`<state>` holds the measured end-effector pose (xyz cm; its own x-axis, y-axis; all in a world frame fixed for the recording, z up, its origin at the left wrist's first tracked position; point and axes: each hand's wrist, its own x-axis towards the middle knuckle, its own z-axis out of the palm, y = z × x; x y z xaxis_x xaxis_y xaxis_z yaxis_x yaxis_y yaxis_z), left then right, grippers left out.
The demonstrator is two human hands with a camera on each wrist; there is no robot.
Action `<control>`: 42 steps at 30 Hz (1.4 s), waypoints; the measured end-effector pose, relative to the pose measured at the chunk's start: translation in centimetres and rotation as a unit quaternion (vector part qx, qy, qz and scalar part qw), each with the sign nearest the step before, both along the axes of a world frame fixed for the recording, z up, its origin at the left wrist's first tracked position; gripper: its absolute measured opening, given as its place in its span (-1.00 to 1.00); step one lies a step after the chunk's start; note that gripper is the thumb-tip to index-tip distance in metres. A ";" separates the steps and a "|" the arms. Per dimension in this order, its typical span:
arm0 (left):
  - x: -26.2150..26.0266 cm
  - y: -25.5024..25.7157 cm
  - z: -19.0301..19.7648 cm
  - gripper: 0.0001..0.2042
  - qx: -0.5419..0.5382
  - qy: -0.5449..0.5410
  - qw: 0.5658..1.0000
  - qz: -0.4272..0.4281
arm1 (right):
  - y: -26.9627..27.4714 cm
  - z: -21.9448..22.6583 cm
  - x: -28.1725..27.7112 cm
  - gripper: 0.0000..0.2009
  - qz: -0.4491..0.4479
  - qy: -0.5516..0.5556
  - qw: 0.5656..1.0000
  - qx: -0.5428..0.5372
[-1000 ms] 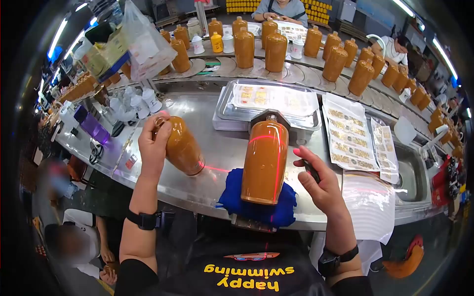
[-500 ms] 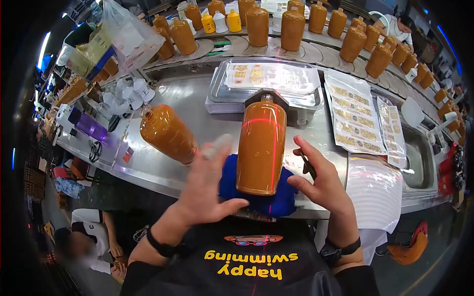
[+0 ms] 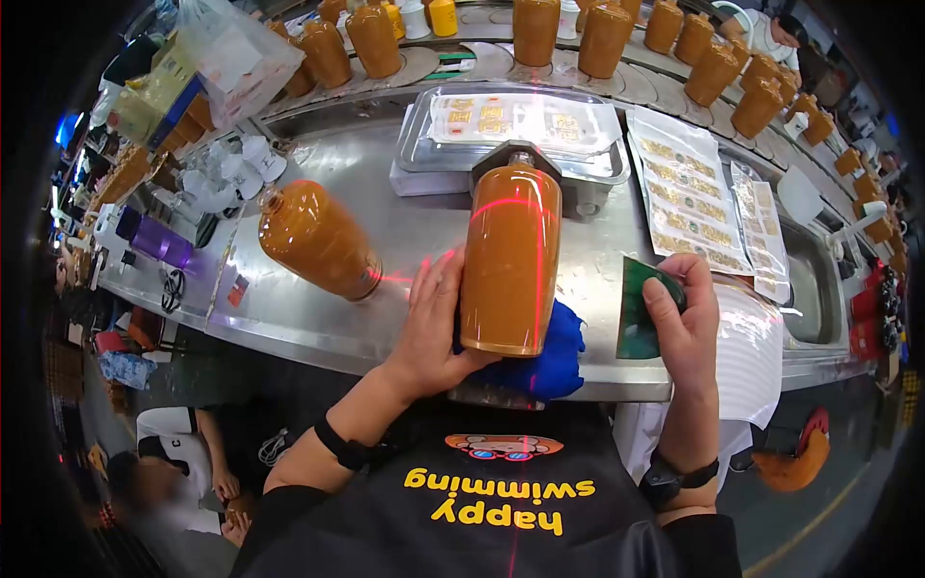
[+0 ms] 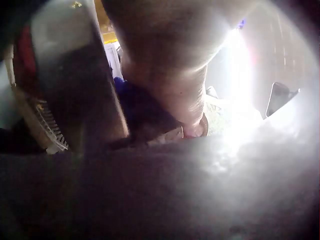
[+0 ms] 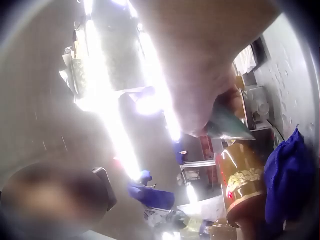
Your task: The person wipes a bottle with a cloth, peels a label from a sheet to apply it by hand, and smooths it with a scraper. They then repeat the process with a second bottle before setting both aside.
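A glossy brown bottle (image 3: 511, 260) lies tilted, its neck in a dark angular holder (image 3: 489, 166) and its lower end over a bunched blue cloth (image 3: 567, 349). Red laser lines cross its surface. My left hand (image 3: 424, 332) holds it low on the left side, fingers along the wall and thumb by the base. The right wrist view shows gold decoration (image 5: 245, 179) on the bottle. To its right, my right hand (image 3: 686, 313) pinches a thin, flat green scraper (image 3: 636, 313) between thumb and fingers. A second brown bottle (image 3: 313, 236) stands on the steel table, left of my left hand.
Behind the holder is a metal tray (image 3: 414, 144) with printed sheets (image 3: 482, 116). Gold label sheets (image 3: 684, 197) lie at right, beside a sink (image 3: 819, 289). More brown bottles (image 3: 535, 34) line the conveyor (image 3: 482, 63). A purple bottle (image 3: 159, 239) stands at left.
My left hand let go of the second bottle's neck and came right to the bottle in the holder. My right hand moved outward, and the green scraper now shows its flat face.
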<state>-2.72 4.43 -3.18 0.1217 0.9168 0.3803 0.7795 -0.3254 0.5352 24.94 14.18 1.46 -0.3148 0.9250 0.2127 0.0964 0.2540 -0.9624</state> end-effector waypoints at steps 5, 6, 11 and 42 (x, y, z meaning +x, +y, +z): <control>0.0 -0.4 0.2 0.04 -0.020 -0.017 1.000 0.001 | 0.2 -0.1 -0.8 -0.83 0.002 -0.009 1.000 0.009; 0.1 -0.5 0.3 0.04 -0.025 -0.022 0.999 0.003 | 0.1 0.2 -0.9 -0.82 0.006 0.002 1.000 -0.024; 0.1 -0.5 2.3 0.04 0.026 0.086 0.996 0.024 | 0.9 1.1 0.0 -0.80 0.002 -0.038 0.999 0.021; -0.5 1.8 1.1 0.10 0.095 -0.013 0.993 -0.067 | 29.4 -1.4 5.9 -0.54 -0.051 -0.554 0.791 0.253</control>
<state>-3.24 6.23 -2.06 0.2260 0.8039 0.5501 0.7089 -0.5230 0.4731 30.80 43.54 0.04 -0.4964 0.8422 0.2103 0.8550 0.5162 -0.0491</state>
